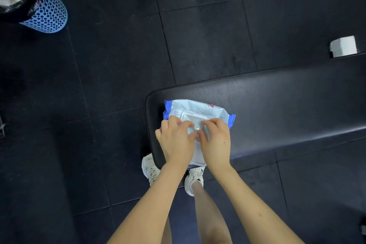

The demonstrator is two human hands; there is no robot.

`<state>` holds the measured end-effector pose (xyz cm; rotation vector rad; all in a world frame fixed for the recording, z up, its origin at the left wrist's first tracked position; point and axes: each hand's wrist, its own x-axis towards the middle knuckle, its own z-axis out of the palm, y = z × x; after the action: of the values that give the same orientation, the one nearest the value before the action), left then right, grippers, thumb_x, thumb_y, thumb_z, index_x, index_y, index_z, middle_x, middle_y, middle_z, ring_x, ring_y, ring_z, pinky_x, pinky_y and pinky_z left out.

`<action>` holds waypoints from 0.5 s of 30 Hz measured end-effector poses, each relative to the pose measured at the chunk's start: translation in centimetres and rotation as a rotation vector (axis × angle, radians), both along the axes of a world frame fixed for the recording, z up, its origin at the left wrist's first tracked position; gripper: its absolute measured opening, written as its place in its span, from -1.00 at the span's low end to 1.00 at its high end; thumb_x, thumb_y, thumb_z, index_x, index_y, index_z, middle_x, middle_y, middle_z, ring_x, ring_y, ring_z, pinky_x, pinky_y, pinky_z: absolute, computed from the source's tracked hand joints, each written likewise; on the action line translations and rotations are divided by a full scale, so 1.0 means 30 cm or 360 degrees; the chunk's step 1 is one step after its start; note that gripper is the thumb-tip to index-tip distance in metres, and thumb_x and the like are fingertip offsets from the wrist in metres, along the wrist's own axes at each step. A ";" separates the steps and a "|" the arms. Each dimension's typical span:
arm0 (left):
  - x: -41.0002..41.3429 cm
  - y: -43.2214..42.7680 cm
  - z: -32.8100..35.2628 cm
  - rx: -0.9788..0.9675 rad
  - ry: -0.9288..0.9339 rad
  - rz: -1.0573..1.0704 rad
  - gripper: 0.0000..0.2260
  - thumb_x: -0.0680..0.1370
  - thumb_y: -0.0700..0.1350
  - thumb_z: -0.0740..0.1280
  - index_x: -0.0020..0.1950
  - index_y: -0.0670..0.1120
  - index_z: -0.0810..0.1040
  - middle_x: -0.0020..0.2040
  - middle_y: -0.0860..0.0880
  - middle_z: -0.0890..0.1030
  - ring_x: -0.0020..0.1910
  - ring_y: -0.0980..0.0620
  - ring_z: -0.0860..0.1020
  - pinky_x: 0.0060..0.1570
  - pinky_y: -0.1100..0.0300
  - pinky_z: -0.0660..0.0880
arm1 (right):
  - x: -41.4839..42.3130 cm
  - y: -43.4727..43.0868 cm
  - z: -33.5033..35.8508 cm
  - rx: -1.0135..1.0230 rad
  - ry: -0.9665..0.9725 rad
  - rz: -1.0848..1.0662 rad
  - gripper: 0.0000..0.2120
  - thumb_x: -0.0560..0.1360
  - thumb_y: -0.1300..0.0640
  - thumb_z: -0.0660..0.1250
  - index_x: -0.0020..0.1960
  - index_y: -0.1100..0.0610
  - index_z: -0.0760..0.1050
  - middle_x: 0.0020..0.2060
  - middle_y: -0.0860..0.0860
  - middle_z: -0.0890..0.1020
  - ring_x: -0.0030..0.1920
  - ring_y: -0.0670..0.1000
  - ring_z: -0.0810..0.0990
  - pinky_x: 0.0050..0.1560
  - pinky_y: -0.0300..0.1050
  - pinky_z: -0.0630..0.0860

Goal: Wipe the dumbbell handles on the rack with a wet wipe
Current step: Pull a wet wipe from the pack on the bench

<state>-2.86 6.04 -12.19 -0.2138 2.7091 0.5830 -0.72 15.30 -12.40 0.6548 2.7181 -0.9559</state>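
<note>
**Both hands at the mouth of the wipe pack**

The wet wipe pack lies flat on the near end of the black padded bench, just below the middle of the frame. It is pale blue with darker blue edges. Its white lid is folded open toward you and shows between your wrists.

Your left hand sits palm down on the left half of the pack, knuckles raised and fingers curled. Its forefinger and thumb are drawn close together at the opening. Your right hand mirrors it on the right half, with its curled fingers reaching in from the other side. The fingertips of the two hands nearly meet over a small translucent patch at the pack's mouth. I cannot tell whether either hand has actually caught a wipe or film there, or only presses on it.

Both forearms come up from the bottom edge and converge on the pack.

Your white trainers stand on the dark rubber floor tiles right below the bench end. A blue perforated bin lined with a black bag stands in the upper left corner. A small white block sits beyond the bench at the upper right.
</note>
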 end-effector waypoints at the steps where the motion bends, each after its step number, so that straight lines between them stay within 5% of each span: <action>1: 0.002 0.001 -0.003 0.0004 -0.0006 0.0021 -0.87 0.34 -0.01 0.51 -0.14 0.09 0.65 -0.09 -0.01 0.52 -0.08 -0.09 0.46 -0.09 0.05 0.27 | -0.004 0.001 0.003 -0.0009 -0.0008 -0.0009 -0.81 0.41 0.32 0.36 0.02 0.23 0.59 -0.02 0.08 0.56 -0.01 0.09 0.47 -0.01 -0.14 0.37; 5: 0.005 -0.005 0.017 0.0170 -0.0138 0.0072 -0.90 0.40 0.02 0.44 -0.10 0.15 0.66 0.01 0.08 0.48 0.03 0.00 0.40 -0.03 0.18 0.05 | -0.008 0.022 0.015 0.0026 0.0004 0.0195 -0.72 0.36 0.33 0.37 0.05 0.14 0.62 -0.08 0.07 0.55 -0.05 0.09 0.50 -0.11 -0.14 0.42; 9: 0.027 -0.028 0.035 0.0301 -0.0201 -0.0012 -0.87 0.46 -0.05 0.39 -0.09 0.18 0.66 0.12 0.13 0.50 0.15 0.07 0.39 0.01 0.28 -0.01 | -0.011 0.057 0.040 0.0008 -0.0159 0.0392 -0.88 0.43 0.17 0.36 -0.07 0.20 0.57 -0.04 0.02 0.50 0.01 0.04 0.46 -0.13 -0.13 0.45; 12: 0.032 -0.035 0.036 0.0404 -0.0132 0.0145 -0.83 0.46 -0.16 0.39 -0.06 0.10 0.66 0.12 0.08 0.55 0.15 0.05 0.44 0.03 0.29 0.03 | -0.017 0.059 0.028 0.0168 -0.0029 0.0494 -0.76 0.44 0.04 0.37 -0.26 0.21 0.51 -0.20 0.04 0.51 -0.17 0.06 0.48 -0.38 -0.11 0.43; 15: 0.034 -0.025 0.029 0.0390 -0.0079 0.0230 -0.78 0.45 -0.19 0.39 0.05 0.03 0.63 0.12 0.04 0.55 0.14 0.00 0.47 0.07 0.27 0.08 | -0.040 0.054 0.006 0.0457 0.0083 0.0625 -0.79 0.30 0.15 0.41 -0.43 0.19 0.44 -0.38 0.06 0.48 -0.41 0.12 0.45 -0.54 -0.19 0.31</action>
<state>-1.85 5.29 -11.33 -0.3553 2.5593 0.9309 -1.92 16.91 -12.23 0.1211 2.8989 -0.5030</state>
